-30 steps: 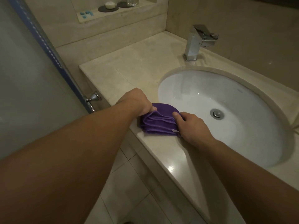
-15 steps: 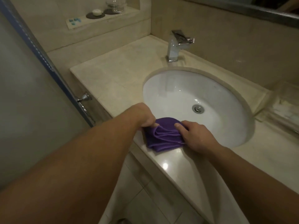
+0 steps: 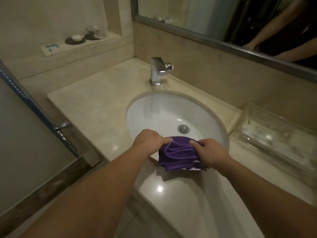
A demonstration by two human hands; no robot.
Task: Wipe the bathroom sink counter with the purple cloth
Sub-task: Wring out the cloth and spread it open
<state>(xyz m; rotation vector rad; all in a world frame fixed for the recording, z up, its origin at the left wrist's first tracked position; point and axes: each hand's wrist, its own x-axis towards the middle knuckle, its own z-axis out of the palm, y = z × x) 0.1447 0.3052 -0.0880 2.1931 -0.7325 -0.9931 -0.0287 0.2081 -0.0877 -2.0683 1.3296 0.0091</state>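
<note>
At the sink's [image 3: 171,114] front rim, the left hand [image 3: 149,143] and right hand [image 3: 210,154] both grip the bunched purple cloth [image 3: 178,156] on the counter [image 3: 103,107], so a loose fold could likely slide into the basin, leaving the stone unwiped.

walls: beige stone [image 3: 214,69] | mirror [image 3: 223,23] | floor: pale tiles [image 3: 130,220]

cloth [image 3: 178,155] at sink [image 3: 154,114] front rim, faucet [image 3: 157,71] behind, possibly tray [image 3: 274,134] right
</note>
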